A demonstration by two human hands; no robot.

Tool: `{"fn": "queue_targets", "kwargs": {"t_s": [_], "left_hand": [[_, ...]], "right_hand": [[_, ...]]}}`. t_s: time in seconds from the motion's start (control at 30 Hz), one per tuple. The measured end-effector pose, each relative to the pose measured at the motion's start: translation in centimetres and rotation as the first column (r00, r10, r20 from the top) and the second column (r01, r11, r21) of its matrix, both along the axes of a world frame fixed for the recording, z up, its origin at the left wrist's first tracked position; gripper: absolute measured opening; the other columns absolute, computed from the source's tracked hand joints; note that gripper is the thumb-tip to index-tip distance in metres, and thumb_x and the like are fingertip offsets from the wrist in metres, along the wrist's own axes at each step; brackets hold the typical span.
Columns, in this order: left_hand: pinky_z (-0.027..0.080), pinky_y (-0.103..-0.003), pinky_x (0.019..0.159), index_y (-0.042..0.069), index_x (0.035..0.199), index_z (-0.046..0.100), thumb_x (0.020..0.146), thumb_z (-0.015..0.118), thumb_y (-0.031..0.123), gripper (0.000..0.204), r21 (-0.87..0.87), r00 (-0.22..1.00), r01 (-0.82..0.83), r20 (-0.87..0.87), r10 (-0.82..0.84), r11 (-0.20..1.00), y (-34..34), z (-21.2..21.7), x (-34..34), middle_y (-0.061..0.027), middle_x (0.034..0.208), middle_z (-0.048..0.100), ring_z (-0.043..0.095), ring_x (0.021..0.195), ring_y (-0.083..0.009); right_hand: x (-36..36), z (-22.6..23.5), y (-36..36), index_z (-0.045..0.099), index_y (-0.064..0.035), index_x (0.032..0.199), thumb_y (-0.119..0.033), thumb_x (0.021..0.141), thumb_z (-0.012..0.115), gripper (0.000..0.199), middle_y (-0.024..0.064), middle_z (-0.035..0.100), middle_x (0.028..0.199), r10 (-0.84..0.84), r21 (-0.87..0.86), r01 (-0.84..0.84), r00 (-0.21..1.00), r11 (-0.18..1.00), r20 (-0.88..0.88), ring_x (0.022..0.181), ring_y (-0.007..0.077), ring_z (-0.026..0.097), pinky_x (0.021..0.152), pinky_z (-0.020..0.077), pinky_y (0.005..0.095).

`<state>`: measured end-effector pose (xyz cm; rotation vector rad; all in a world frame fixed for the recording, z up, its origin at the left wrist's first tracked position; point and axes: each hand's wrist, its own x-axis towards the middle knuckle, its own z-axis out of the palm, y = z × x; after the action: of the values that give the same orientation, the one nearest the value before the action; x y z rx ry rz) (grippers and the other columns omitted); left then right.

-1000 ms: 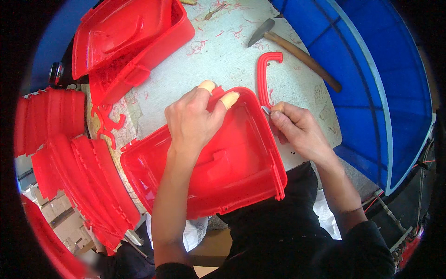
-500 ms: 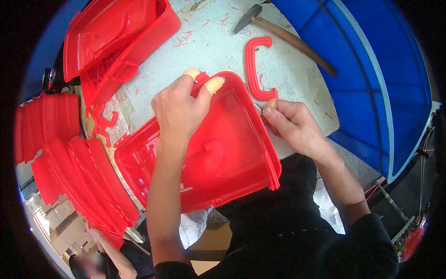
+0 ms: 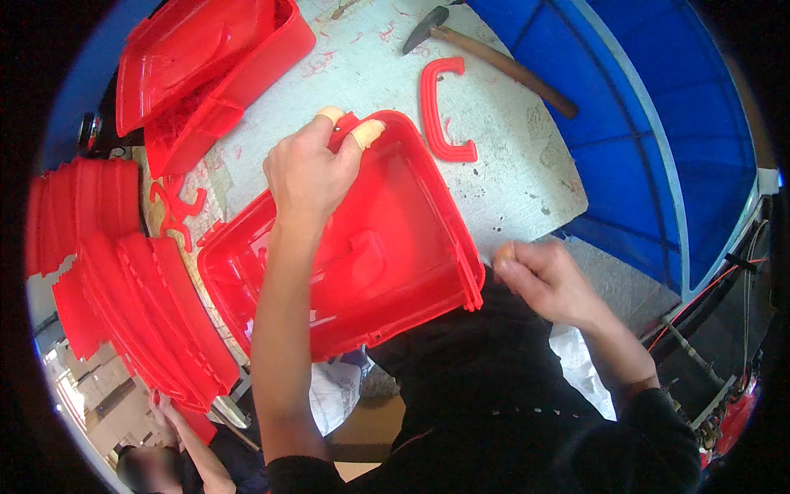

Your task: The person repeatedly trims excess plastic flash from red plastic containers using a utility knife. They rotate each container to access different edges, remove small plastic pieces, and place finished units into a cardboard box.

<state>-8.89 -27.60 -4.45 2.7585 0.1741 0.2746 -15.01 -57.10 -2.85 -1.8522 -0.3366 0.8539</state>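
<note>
A red plastic case shell [image 3: 378, 247], shallow and box-shaped with a raised rim, lies tilted in front of me. My left hand [image 3: 309, 169] is closed on its far rim, with pale yellow covers on the thumb and a fingertip. At the shell's right rim, near its lower corner, my right hand [image 3: 543, 280] is closed on a small knife blade [image 3: 485, 254]. Only a thin, pale metallic bit of it shows; the fist hides the remainder. A red C-shaped handle [image 3: 431, 111] lies on the table just past the shell.
A hammer [image 3: 494, 59] and curled red shavings lie on the pale tabletop [image 3: 527, 156]. Another red case [image 3: 247, 86] with shavings in it stands far left. Stacked red shells [image 3: 152, 309] fill the left side. Blue bins [image 3: 609, 132] border the right. A person [image 3: 193, 453] works lower left.
My right hand has moved down along the shell's right rim toward me, with the blade. My left hand keeps its hold on the rim. The whole view has shifted slightly.
</note>
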Motion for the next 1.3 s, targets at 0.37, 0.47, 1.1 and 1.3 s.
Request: {"fn": "queue_targets", "kwargs": {"t_s": [0.37, 0.47, 1.1, 1.3], "left_hand": [[0.051, -0.041, 0.057, 0.011, 0.097, 0.071, 0.086, 0.074, 0.041, 0.033, 0.056, 0.999, 0.046, 0.004, -0.046, 0.997, 0.2, 0.2, -0.1, -0.0120, 0.064, 0.067, 0.068, 0.062, -0.0305], [0.051, -0.043, 0.058, 0.010, 0.099, 0.070, 0.086, 0.073, 0.036, 0.029, 0.050, 0.999, 0.041, -0.023, -0.040, 0.998, 0.1, 0.4, -0.2, -0.0124, 0.065, 0.067, 0.069, 0.063, -0.0320], [0.054, -0.041, 0.055, 0.006, 0.094, 0.072, 0.093, 0.066, 0.033, 0.028, 0.008, 0.993, 0.092, 0.078, -0.092, 0.996, 0.2, -0.3, -0.5, -0.0150, 0.073, 0.072, 0.073, 0.065, -0.0288], [0.056, -0.042, 0.059, 0.008, 0.098, 0.072, 0.093, 0.065, 0.031, 0.024, -0.016, 0.996, 0.090, 0.029, -0.089, 0.996, 0.1, -0.2, -0.6, -0.0150, 0.077, 0.073, 0.073, 0.068, -0.0300]], "right_hand": [[3.5, 0.1, 2.5, 0.066, -0.0032, 0.100, -0.018, 0.104, 0.051, 0.021, 0.0053, 0.062, 0.069, -0.186, -0.027, 0.197, 0.956, 0.980, 0.229, 0.058, 0.0133, 0.058, 0.054, 0.0469, 0.0303], [5.5, 0.9, 4.1, 0.068, -0.0035, 0.102, -0.018, 0.103, 0.055, 0.019, 0.0096, 0.065, 0.070, 0.073, -0.278, 0.144, 0.762, 0.950, 0.644, 0.057, 0.0184, 0.061, 0.054, 0.0478, 0.0323], [5.8, 4.4, 9.4, 0.072, -0.0047, 0.090, -0.022, 0.100, 0.059, 0.024, 0.0147, 0.069, 0.070, 0.448, -0.738, 0.280, 0.646, 0.614, 0.618, 0.059, 0.0251, 0.065, 0.054, 0.0483, 0.0358], [4.1, 4.6, 8.8, 0.071, -0.0046, 0.088, -0.021, 0.100, 0.059, 0.024, 0.0163, 0.068, 0.070, 0.402, -0.740, 0.282, 0.695, 0.610, 0.596, 0.059, 0.0277, 0.065, 0.054, 0.0486, 0.0379]]}}
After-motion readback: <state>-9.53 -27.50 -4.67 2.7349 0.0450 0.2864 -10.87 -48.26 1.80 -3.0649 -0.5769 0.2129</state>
